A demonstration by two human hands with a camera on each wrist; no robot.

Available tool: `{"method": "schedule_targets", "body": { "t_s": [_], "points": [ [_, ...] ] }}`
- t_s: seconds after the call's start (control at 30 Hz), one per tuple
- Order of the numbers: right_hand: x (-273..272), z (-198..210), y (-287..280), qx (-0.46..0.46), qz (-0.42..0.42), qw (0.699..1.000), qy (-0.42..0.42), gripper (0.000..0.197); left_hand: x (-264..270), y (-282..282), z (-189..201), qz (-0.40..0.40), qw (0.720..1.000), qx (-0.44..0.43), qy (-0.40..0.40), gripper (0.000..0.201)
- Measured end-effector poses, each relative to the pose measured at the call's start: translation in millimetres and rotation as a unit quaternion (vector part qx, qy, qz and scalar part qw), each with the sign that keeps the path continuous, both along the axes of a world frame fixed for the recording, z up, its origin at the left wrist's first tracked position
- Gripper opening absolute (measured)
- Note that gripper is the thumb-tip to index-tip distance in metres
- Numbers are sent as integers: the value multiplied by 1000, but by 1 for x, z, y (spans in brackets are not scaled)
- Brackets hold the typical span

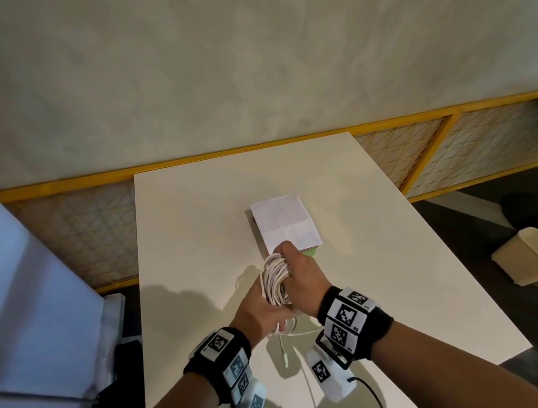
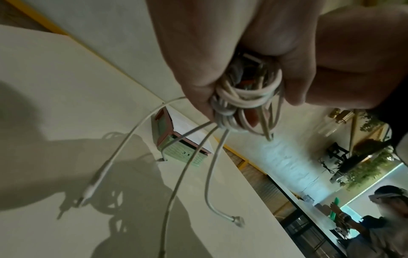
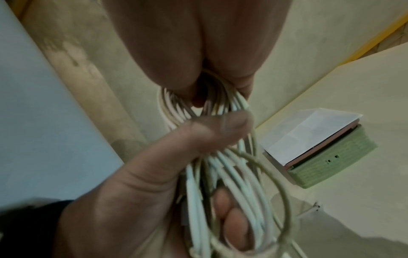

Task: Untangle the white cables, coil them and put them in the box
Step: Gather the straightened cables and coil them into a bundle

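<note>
A coil of white cables (image 1: 274, 280) hangs between both hands above the white table (image 1: 194, 245). My right hand (image 1: 291, 263) grips the coil's top, its fingers curled through the loops (image 3: 212, 97). My left hand (image 1: 265, 308) holds the lower part, with the thumb (image 3: 205, 132) pressed across the strands. Loose cable ends dangle below; one connector (image 2: 90, 190) and another plug (image 2: 238, 221) hover near the tabletop. The green box (image 1: 310, 252), with a pink lid and a white folded paper (image 1: 283, 224) on top, stands just beyond the hands.
A beige bin (image 1: 532, 256) sits on the dark floor to the right. A yellow-framed mesh rail (image 1: 437, 150) runs behind the table. Pale blue fabric (image 1: 15, 274) fills the left. Another person (image 2: 386, 214) sits far off at another table.
</note>
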State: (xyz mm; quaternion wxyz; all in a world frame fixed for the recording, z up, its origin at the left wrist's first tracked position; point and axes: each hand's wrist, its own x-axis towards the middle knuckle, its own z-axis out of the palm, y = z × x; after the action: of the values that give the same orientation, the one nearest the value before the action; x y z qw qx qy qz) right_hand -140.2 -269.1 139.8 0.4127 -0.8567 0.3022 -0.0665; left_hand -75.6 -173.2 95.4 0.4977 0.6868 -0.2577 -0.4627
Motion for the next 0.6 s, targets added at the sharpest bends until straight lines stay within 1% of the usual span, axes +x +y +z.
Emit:
{"method": "schedule_targets", "body": {
  "t_s": [0.07, 0.17, 0.33, 0.37, 0.43, 0.47, 0.53, 0.6],
  "points": [
    [2, 0, 0, -3, 4, 1000, -11, 45, 1, 0, 1, -10, 999, 16, -28, 17],
    [5, 0, 1, -15, 17, 1000, -16, 45, 0, -2, -2, 2, 997, 57, -55, 8],
    [4, -1, 5, -15, 15, 998, -58, 44, 0, -7, -5, 54, 995, 75, -25, 22],
    [5, -1, 5, -15, 14, 998, -62, 44, 0, -7, -4, 71, 995, 73, -12, 23],
    [7, -1, 5, -17, 11, 998, -66, 44, 0, -8, -3, 95, 994, 49, 12, 19],
    [8, -1, 4, -19, 9, 998, -65, 44, 0, -8, -1, 102, 994, 37, 12, 20],
    [10, -2, 2, -16, -3, 998, -60, 45, 2, -8, 4, 106, 994, 23, -13, 27],
    [11, -3, 0, -14, -23, 998, -55, 46, 3, -7, 6, 104, 993, 5, -47, 26]
  ]
}}
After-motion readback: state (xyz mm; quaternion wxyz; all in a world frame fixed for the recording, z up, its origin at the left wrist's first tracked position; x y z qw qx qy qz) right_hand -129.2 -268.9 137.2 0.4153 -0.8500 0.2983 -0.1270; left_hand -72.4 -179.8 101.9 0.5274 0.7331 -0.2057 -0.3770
